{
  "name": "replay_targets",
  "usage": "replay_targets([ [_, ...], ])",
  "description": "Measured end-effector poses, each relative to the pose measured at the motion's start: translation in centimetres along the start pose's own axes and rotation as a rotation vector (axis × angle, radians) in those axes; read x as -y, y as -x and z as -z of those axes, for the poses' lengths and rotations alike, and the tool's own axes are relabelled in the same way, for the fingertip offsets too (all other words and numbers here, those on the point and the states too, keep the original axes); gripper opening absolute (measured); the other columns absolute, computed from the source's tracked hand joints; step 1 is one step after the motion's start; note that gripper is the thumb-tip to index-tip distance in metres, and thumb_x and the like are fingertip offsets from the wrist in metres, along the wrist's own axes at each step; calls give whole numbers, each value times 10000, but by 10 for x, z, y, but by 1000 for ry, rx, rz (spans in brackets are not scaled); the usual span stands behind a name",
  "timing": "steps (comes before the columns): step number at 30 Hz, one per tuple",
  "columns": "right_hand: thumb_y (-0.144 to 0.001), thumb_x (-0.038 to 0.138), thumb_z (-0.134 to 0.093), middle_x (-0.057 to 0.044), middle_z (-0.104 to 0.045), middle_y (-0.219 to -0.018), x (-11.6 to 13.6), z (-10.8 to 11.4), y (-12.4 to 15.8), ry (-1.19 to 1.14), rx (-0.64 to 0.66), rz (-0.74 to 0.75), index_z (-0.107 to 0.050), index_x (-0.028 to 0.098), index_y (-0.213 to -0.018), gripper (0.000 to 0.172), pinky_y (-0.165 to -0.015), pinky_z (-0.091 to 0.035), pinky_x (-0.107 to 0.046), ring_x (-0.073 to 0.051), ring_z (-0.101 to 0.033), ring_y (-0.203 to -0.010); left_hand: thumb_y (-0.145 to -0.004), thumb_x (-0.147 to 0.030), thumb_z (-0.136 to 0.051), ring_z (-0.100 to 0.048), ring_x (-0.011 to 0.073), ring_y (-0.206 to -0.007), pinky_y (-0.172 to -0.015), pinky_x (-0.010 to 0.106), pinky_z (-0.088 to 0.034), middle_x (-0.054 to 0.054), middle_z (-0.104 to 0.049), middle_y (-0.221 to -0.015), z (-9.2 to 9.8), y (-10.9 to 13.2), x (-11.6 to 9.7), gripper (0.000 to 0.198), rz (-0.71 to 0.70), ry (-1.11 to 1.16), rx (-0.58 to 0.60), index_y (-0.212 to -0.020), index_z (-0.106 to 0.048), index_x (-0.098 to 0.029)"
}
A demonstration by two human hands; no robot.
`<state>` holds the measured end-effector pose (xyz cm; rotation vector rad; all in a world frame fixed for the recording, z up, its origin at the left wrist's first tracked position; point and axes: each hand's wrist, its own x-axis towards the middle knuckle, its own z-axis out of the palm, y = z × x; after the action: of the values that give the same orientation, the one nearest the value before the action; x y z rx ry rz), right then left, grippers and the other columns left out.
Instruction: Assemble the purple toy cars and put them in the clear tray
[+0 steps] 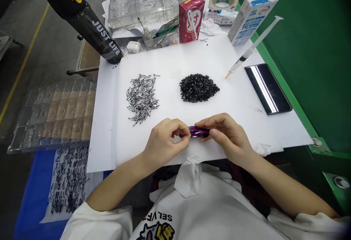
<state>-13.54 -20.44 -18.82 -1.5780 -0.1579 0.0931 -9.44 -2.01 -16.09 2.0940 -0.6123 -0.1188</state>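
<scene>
A small glossy purple toy car (199,132) is between my two hands, just above the near part of the white work mat. My right hand (229,137) grips its right end between thumb and fingers. At the car's left end, the thumb and forefinger of my left hand (168,137) are pinched together against it. Whether a small part is also in that pinch is hidden. Beyond my hands lie a pile of tiny shiny black pieces (199,88) and, to the left, a loose heap of thin black looped pieces (142,99).
On the right are a syringe (248,53) with a yellow tip, a phone (268,88) and a drink carton (251,18). A red box (191,19), tape roll (223,1) and clear trays (145,0) stand behind. A black bottle (90,27) leans at back left.
</scene>
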Motion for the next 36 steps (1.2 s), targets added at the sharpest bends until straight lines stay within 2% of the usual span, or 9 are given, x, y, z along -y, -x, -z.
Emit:
replay_targets([
  [8,-884,242,-462,-46,-599,-1004,0,1,1,31,43,73,-473,235,-989,105,-695,-565,-302,-165,-606,-927,-688,-22,-571,-473,91,-624,-595,203,-396,-56,-577,-635,-1,-2,-2,159,-55,-55,16,-687,-556,-181],
  [13,-882,233,-454,-51,-595,-1003,-1,3,2,97,81,105,-464,241,-1010,128,-699,-554,-313,-165,-607,-899,-710,-21,-539,-491,106,-685,-661,230,-402,-53,-575,-692,0,-5,-4,172,29,-36,147,-710,-534,-193],
  [16,-875,188,-438,-47,-596,-992,-1,3,2,170,92,126,-461,245,-1016,154,-606,-548,-269,-162,-605,-889,-715,-81,-579,-496,134,-761,-697,260,-403,-32,-561,-778,-1,-4,-3,147,101,-83,186,-781,-515,-196],
  [19,-839,114,-439,-45,-598,-1002,1,2,1,343,69,197,-468,236,-961,174,-508,-504,-230,-153,-599,-850,-726,-135,-599,-484,156,-811,-728,288,-398,-17,-553,-841,-4,-1,1,188,99,-167,198,-867,-492,-196],
  [22,-787,95,-488,-55,-597,-997,4,-2,-1,622,11,285,-476,219,-962,214,-631,-512,-305,-176,-570,-867,-754,-154,-582,-478,151,-796,-726,283,-399,-22,-545,-820,-7,3,6,172,33,-203,184,-878,-470,-193],
  [25,-768,120,-520,-53,-601,-897,7,-7,-3,792,46,258,-473,198,-1021,269,-704,-499,-361,-205,-539,-871,-755,-158,-579,-484,151,-809,-740,281,-403,-20,-550,-843,-7,5,9,186,-16,-215,156,-895,-461,-192],
  [31,-779,122,-499,-40,-601,-862,8,-11,-2,821,54,227,-483,188,-1002,233,-682,-485,-346,-199,-522,-838,-727,-152,-581,-483,156,-842,-759,281,-407,-14,-555,-887,-1,4,9,233,10,-193,230,-933,-479,-189],
  [36,-783,128,-495,-33,-600,-899,7,-11,-1,813,60,231,-469,200,-1036,264,-727,-471,-351,-193,-517,-860,-706,-101,-532,-476,161,-866,-780,293,-401,-6,-546,-890,-3,5,7,242,8,-208,218,-923,-472,-187],
])
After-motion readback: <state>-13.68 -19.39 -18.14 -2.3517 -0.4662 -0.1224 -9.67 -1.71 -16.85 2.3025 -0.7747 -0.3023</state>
